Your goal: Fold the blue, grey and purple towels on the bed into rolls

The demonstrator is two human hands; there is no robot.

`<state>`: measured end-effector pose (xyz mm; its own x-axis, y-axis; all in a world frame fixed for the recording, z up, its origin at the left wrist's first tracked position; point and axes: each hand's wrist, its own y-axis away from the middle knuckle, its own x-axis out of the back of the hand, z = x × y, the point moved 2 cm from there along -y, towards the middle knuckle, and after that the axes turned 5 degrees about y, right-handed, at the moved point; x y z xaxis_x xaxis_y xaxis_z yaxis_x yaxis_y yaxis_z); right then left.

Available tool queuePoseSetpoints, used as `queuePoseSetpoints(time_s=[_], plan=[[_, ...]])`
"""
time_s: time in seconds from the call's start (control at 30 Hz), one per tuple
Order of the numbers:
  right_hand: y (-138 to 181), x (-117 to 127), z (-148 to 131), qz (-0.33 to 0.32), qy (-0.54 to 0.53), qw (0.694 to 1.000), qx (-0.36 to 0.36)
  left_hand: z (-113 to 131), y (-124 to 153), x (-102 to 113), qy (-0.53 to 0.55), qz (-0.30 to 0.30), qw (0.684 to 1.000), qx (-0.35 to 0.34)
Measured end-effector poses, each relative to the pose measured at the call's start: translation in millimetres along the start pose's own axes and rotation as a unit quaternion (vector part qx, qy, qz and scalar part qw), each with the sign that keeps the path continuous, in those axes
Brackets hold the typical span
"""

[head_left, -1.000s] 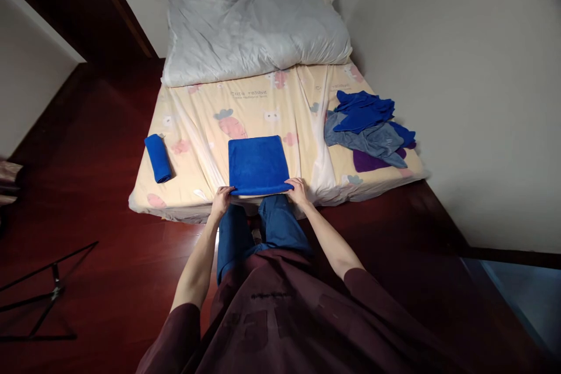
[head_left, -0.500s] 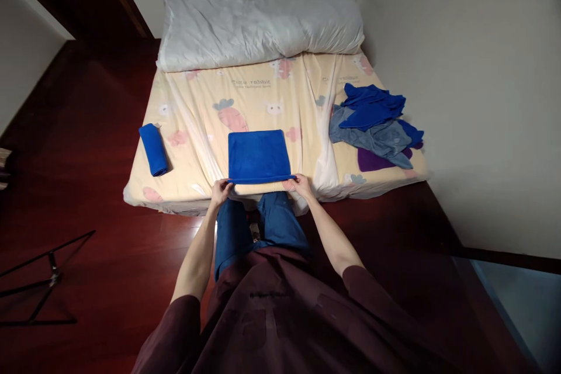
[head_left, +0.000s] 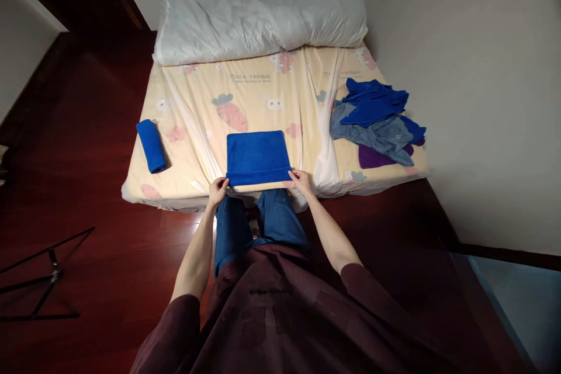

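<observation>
A folded blue towel (head_left: 258,155) lies near the front edge of the bed (head_left: 197,128). Its near edge is turned up into the start of a roll. My left hand (head_left: 218,190) pinches the near left corner of the towel. At the near right corner my right hand (head_left: 299,180) grips the same rolled edge. Both hands are closed on the cloth.
A rolled blue towel (head_left: 151,145) rests at the bed's left edge. A heap of blue, grey and purple cloths (head_left: 376,123) lies at the right side. A white duvet (head_left: 258,6) covers the head end. A black stand (head_left: 39,280) sits on the dark wooden floor at left.
Both hands have lifted the towel's near edge and turned it away from me, so the towel looks shorter. The camera view has tilted slightly.
</observation>
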<state>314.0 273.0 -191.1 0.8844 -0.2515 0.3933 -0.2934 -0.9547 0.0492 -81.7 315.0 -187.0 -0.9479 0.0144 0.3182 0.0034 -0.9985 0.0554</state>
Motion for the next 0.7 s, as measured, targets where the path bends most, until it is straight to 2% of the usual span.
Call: queuePoseSetpoints(time_s=[0.3,0.7], plan=[[-0.2,3.2,1.3,0.014,-0.005,1.0,-0.01,-7.0,-1.8,-1.5,0.027,0.043,0.998,0.032],[-1.0,1.8,5.1,0.035,0.038,0.999,0.008,-1.5,1.5,-1.4,0.025,0.035,0.999,0.026]])
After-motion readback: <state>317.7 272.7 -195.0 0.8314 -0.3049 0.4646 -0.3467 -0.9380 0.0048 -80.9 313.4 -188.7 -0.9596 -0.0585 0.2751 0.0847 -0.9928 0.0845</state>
